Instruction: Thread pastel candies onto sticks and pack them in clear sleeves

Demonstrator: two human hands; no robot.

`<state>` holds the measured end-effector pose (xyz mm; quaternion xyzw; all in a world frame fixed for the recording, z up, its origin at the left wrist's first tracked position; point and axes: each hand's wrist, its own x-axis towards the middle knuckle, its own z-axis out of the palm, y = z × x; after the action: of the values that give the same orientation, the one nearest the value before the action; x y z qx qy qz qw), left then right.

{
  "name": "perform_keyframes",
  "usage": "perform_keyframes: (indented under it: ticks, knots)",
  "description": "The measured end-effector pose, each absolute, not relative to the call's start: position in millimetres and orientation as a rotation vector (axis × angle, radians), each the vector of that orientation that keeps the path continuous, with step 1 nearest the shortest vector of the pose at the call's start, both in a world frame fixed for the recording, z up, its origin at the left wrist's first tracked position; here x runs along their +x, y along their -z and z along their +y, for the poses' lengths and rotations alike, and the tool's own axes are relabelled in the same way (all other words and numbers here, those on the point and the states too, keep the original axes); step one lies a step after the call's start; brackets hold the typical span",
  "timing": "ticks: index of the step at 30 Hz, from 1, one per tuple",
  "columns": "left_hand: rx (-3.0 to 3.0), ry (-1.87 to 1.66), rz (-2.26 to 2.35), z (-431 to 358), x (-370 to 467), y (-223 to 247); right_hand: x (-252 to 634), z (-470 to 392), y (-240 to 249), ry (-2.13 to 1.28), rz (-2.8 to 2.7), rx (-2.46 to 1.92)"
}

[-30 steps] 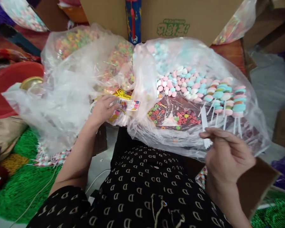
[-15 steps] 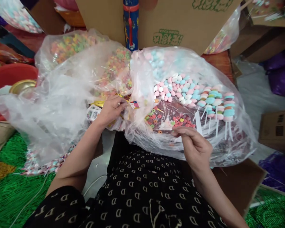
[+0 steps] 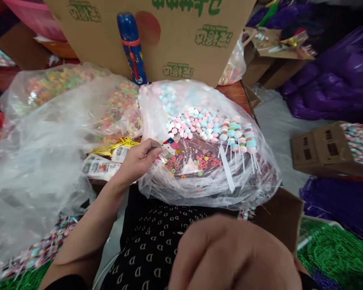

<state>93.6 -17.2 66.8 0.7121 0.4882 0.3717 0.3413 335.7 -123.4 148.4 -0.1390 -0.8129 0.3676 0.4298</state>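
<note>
My left hand (image 3: 142, 159) pinches the edge of a small clear packet with a colourful print (image 3: 171, 146), over the left side of a big clear plastic bag (image 3: 205, 197). My right hand (image 3: 234, 257) looms large and blurred close to the camera, its fingers curled; anything in them is hidden. On the bag lie loose pink, white and blue candies (image 3: 196, 123), small ring candies (image 3: 207, 162), and several candy skewers (image 3: 237, 135) on white sticks. A white strip (image 3: 227, 169) lies beside the skewers. Gold twist ties (image 3: 121, 146) and printed labels (image 3: 99, 166) are left of my left hand.
A large cardboard box (image 3: 175, 44) stands behind the bags, with a blue flask (image 3: 132, 48) before it. A bag of ring candies (image 3: 63, 86) lies at left. On the right floor are a carton (image 3: 317, 149), purple sacks (image 3: 329, 80) and green tinsel (image 3: 335, 249).
My right hand has risen from the ring candies toward the camera. The view has shifted right. The printed packet in my left hand now shows more fully.
</note>
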Motion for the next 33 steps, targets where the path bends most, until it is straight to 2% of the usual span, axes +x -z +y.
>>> perform_keyframes:
  ticks: [5, 8, 11, 18, 27, 33]
  knots:
    - [1.848, -0.875, 1.162, -28.2, 107.6, -72.9, 340.5, -73.9, -104.1, -0.707, -1.682, -1.067]
    - [1.833, -0.803, 1.092, -32.8, 115.5, -76.7, 335.4, -51.3, -72.2, -1.006, -1.641, -1.15]
    - [1.741, -0.729, 1.059, -33.2, 117.4, -74.6, 333.7, -48.2, -54.4, -1.109, -1.486, -1.257]
    - [1.628, -0.718, 1.035, -32.6, 120.4, -65.2, 335.0, -58.5, -52.1, -0.962, -1.381, -1.326]
    - [1.697, -0.625, 1.055, -32.7, 128.0, -60.3, 337.1, -56.9, -30.5, -1.291, -1.095, -1.214]
    - [1.484, -0.713, 1.061, -35.2, 138.7, -48.5, 344.6, -62.3, -28.3, -1.125, -1.219, -1.258]
